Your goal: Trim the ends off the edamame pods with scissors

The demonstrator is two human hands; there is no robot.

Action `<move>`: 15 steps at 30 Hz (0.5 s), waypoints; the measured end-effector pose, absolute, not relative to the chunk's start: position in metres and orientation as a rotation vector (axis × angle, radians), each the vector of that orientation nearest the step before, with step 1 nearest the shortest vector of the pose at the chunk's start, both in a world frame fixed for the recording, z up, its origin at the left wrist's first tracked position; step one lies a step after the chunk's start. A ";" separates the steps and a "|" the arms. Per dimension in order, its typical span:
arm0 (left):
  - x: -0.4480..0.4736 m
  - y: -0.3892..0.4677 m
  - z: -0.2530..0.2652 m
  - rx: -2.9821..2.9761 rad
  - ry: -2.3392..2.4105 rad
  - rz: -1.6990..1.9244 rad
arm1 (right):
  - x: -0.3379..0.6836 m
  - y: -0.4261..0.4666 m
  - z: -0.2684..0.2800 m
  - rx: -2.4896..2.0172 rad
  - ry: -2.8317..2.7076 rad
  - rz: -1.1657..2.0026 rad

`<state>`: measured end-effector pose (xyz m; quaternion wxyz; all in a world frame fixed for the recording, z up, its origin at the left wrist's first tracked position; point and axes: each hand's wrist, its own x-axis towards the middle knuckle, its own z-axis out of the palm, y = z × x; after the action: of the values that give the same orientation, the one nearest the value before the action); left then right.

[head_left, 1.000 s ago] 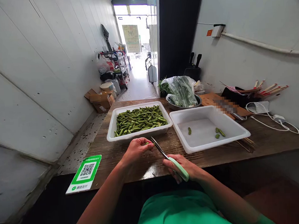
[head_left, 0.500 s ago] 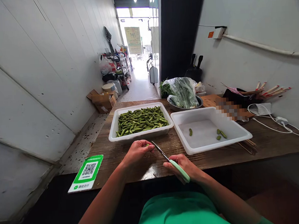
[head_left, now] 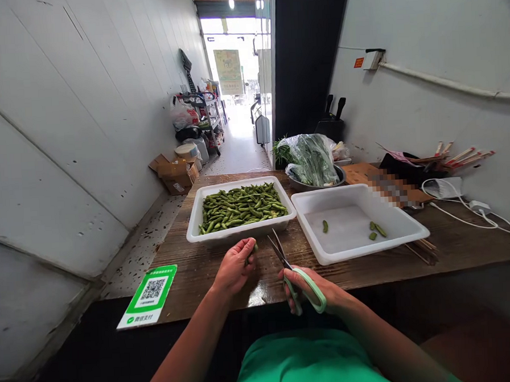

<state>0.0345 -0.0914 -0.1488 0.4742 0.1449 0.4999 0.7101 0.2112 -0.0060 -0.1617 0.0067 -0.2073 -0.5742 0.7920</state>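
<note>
Between the thumb and fingers of my left hand (head_left: 236, 265) is a green edamame pod (head_left: 255, 247), mostly hidden by the fingers. My right hand (head_left: 311, 288) is closed around the pale green handles of a pair of scissors (head_left: 283, 255). The blades are parted and point up and away, a short gap to the right of the pod. Beyond my hands, a white tray (head_left: 192, 231) is heaped with edamame pods (head_left: 242, 206). To its right stands a second white tray (head_left: 326, 250) with several pods lying on its bottom.
A bowl (head_left: 304, 185) of bagged leafy greens (head_left: 315, 159) sits behind the trays. At the right are a wooden board (head_left: 357, 174), red-tipped sticks (head_left: 467, 156) and a white cable (head_left: 465, 208). A green QR code card (head_left: 148, 296) lies at the table's left front edge.
The scissor blades have opened and moved right, away from my left hand. My left hand has turned, with the pod now tucked more upright in its fingers.
</note>
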 end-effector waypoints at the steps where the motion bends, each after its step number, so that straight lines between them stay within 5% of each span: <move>1: 0.036 -0.091 -0.150 0.337 1.216 1.741 | 0.211 -0.006 -0.161 -0.647 -1.787 2.490; 15: 0.053 -0.091 -0.158 0.316 1.316 1.749 | 0.210 -0.003 -0.163 -0.630 -2.000 2.333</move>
<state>0.0531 -0.0908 -0.1581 0.4484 0.1276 0.5320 0.7068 0.2095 -0.0035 -0.1625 0.0025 -0.2009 -0.6377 0.7436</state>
